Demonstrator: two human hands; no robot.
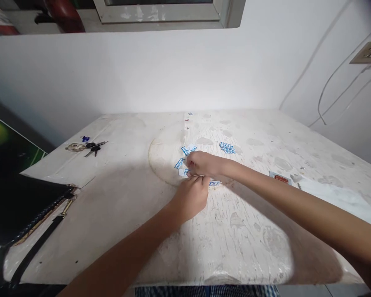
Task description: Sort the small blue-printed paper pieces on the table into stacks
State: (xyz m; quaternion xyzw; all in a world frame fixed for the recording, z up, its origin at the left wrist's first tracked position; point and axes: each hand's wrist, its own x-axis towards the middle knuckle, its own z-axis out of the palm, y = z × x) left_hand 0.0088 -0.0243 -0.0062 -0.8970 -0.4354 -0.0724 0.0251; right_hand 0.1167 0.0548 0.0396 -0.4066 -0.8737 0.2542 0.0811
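Note:
Small white paper pieces with blue print lie about both hands at the middle of the table. My right hand (204,163) is closed, its fingers bent down among them. Just below it, my left hand (194,193) is closed too, with its fingers curled close to the right one. What either hand pinches is hidden. A blue-edged piece (179,163) lies left of my right hand, and a white piece (191,147) sits just beyond it. Another blue-printed piece (214,183) shows partly under my right wrist. A cluster of blue-printed pieces (227,147) lies apart, to the right.
Keys (93,147) and a small blue object (85,139) lie at the left. A black bag (27,206) with a strap covers the front left. At the right are a small packet (280,178) and a white sheet (336,198). The wall (185,70) bounds the back.

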